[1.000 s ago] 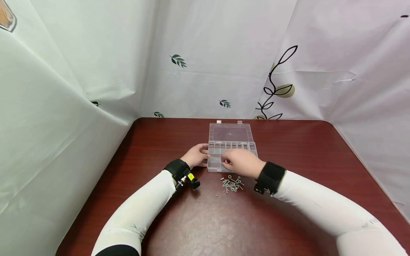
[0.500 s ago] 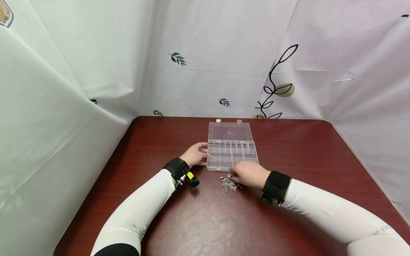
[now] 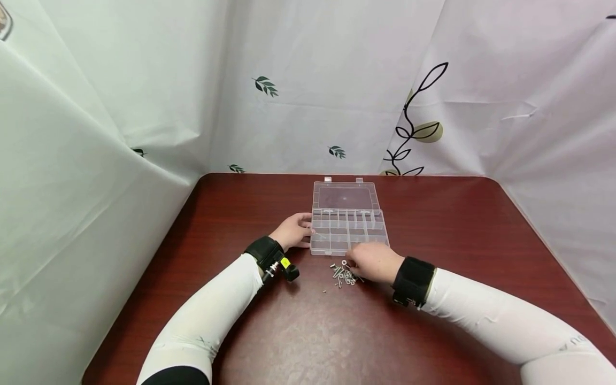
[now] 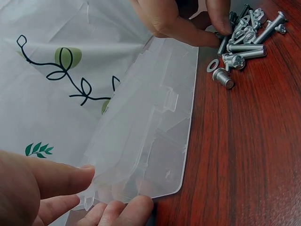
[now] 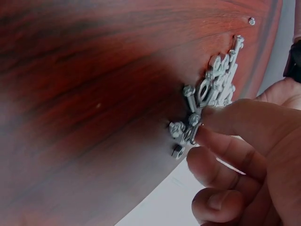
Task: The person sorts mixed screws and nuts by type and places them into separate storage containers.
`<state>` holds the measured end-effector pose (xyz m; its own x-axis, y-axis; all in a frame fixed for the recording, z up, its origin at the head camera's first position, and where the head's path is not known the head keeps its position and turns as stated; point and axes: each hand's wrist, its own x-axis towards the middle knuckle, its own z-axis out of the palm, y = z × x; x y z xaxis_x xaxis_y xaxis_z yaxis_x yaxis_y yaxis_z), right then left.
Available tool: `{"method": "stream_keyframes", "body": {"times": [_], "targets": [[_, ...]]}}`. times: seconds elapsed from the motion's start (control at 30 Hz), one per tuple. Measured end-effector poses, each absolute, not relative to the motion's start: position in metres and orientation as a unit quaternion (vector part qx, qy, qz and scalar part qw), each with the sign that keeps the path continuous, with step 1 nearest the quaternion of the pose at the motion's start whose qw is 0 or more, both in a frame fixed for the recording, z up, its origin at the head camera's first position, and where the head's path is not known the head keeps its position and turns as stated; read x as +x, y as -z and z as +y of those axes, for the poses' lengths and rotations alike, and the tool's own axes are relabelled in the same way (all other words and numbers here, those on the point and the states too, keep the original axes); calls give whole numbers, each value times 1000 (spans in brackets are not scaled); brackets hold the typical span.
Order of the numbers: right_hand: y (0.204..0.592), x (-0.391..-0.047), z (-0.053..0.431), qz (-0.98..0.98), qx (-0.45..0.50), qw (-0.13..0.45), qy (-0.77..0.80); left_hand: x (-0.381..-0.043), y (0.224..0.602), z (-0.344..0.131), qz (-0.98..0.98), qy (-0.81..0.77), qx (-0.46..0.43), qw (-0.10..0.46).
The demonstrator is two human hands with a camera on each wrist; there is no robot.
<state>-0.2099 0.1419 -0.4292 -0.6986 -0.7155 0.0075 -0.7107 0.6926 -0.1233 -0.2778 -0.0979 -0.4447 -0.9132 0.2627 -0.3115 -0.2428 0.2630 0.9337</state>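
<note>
A clear plastic compartment box [image 3: 330,252] lies on the table with its lid [image 3: 344,198] folded back. My left hand [image 3: 291,233] rests against its left side, fingers spread along the edge; the left wrist view has them at a box corner. Just in front of the box is a small pile of metal screws, nuts and washers [image 3: 341,275]. Over the pile's right side my right hand [image 3: 375,261] reaches down, thumb and forefinger pinching at a screw [image 5: 194,119]; the fingertips partly hide it. A washer [image 4: 213,65] and a short thick screw [image 4: 223,78] lie at the pile's edge.
One small metal piece [image 3: 324,291] lies apart, in front of the pile. The dark red wooden table [image 3: 433,214] stretches out around the box. White curtain [image 3: 298,123] with leaf prints hangs behind the table and along both sides.
My right hand has come from over the box compartments down to the pile of hardware, where it stays. The left hand keeps its place at the box's left side.
</note>
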Motion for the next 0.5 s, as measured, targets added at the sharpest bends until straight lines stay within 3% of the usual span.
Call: {"method": "stream_keyframes", "body": {"times": [0.5], "targets": [[427, -207, 136, 936, -347, 19, 53, -277, 443, -99, 759, -613, 16, 220]]}}
